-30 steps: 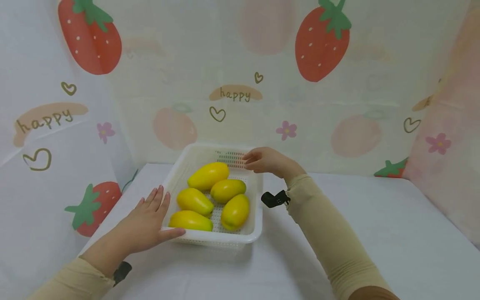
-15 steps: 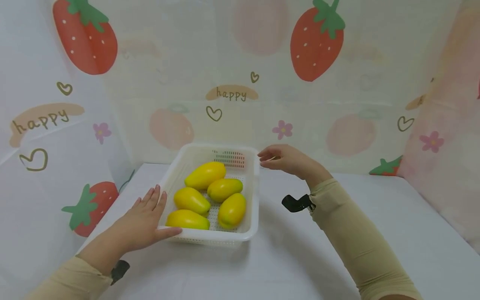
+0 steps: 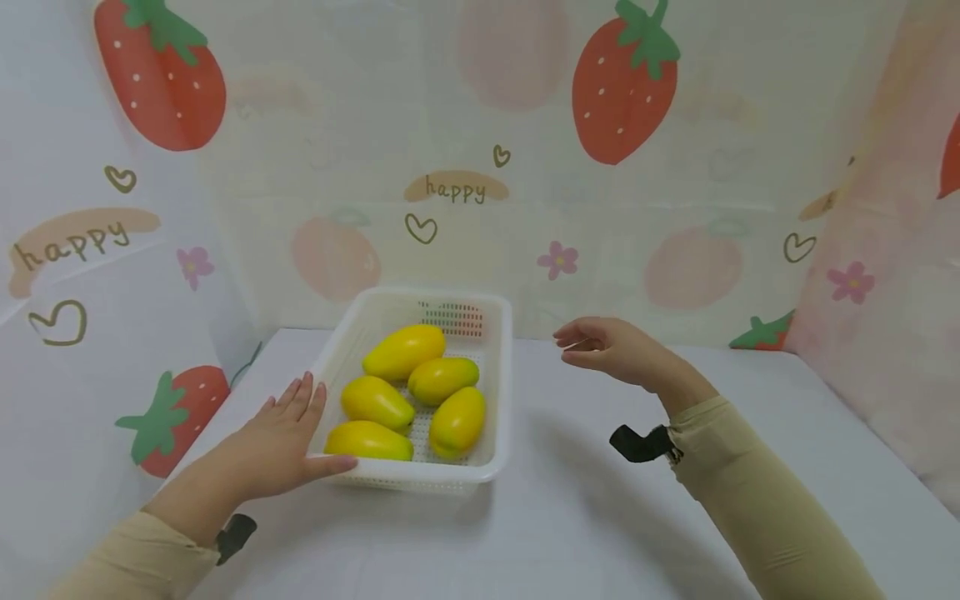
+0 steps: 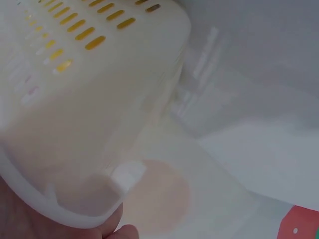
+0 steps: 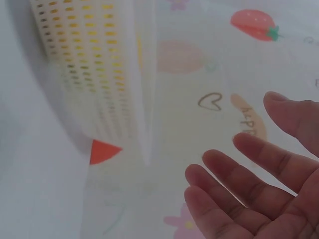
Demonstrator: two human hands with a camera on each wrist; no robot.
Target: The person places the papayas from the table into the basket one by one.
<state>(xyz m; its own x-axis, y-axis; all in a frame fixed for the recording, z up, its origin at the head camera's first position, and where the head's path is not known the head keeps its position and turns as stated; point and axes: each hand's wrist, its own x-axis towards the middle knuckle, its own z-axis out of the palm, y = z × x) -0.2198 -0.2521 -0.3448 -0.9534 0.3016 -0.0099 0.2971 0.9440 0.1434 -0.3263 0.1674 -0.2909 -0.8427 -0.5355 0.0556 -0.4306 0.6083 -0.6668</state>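
A white plastic basket (image 3: 501, 400) with slotted walls stands on the table, left of the middle in the head view. Several yellow mangoes (image 3: 405, 352) with greenish ends lie inside it, apart from both hands. My left hand (image 3: 273, 446) rests at the basket's near left corner, fingers stretched along the left side and thumb laid on the front rim. Right of the basket, my right hand (image 3: 626, 354) hovers over the table with loosely bent fingers. The right wrist view shows its fingers (image 5: 224, 174) holding nothing, with the slotted basket wall (image 5: 94, 64) beyond.
A white cloth covers the table (image 3: 570, 533). Behind it and at both sides hang sheets printed with strawberries (image 3: 626, 92), hearts and flowers. A black camera mount (image 3: 641, 443) sits on the right wrist, and another (image 3: 236, 537) on the left.
My right hand has moved from over the basket's far right corner out to the right and slightly nearer. The left hand stays at the basket's corner. The view has shifted slightly.
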